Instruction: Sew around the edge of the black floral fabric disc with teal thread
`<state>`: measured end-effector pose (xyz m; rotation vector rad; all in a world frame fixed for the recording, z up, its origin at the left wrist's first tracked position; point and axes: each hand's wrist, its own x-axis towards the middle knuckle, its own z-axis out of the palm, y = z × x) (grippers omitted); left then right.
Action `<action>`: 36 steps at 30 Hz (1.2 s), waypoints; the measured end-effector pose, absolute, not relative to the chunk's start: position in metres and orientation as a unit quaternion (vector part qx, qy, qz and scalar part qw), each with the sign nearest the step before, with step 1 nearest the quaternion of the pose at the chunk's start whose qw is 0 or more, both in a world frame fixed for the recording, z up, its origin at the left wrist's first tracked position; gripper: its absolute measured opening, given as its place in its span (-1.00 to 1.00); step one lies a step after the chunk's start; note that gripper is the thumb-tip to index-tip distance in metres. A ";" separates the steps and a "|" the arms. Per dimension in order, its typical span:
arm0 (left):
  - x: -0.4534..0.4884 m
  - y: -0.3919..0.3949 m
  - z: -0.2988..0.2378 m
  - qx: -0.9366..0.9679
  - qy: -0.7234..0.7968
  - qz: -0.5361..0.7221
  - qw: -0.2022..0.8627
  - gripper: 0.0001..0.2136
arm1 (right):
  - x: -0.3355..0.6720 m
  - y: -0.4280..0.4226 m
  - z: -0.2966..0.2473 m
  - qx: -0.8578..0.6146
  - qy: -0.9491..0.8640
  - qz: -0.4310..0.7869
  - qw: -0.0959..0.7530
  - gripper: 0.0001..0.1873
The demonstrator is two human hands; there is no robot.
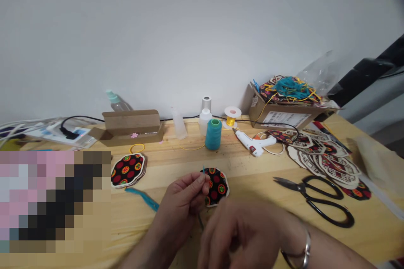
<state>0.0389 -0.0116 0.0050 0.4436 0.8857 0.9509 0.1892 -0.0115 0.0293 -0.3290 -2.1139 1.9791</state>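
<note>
My left hand (187,197) pinches a thin teal thread (203,170), whose tip sticks up above the thumb and forefinger. Just behind those fingertips lies a black fabric-covered piece (219,185) with red and orange flower dots and a pale scalloped edge. Closer to me, my right hand (240,235) is blurred, its fingers curled downward; whatever they grip is hidden. Left of my hands rests a stack of similar patterned pieces (128,170), with a teal tassel (143,197) near its lower edge. A teal thread spool (213,135) stands beyond my hands.
Black-handled scissors (315,199) lie at right, near overlapping cut-out pieces (328,159). A white glue gun (255,142) and a yellow cord spool (232,117) sit behind. A filled cardboard box (284,113) stands at back right, an open small box (132,128) at back left.
</note>
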 end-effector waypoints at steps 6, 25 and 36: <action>0.039 -0.013 0.003 0.250 0.430 0.479 0.723 -0.89 | 0.192 0.009 0.026 -0.473 -0.553 0.630 0.272 -0.54; 0.038 -0.016 0.003 0.354 0.482 0.422 0.681 -0.80 | 0.182 0.011 0.008 -0.440 -0.399 0.714 0.372 -0.83; 0.043 -0.017 0.009 0.306 0.496 0.441 0.683 -0.88 | 0.183 0.015 0.011 -0.512 -0.475 0.613 0.369 -0.80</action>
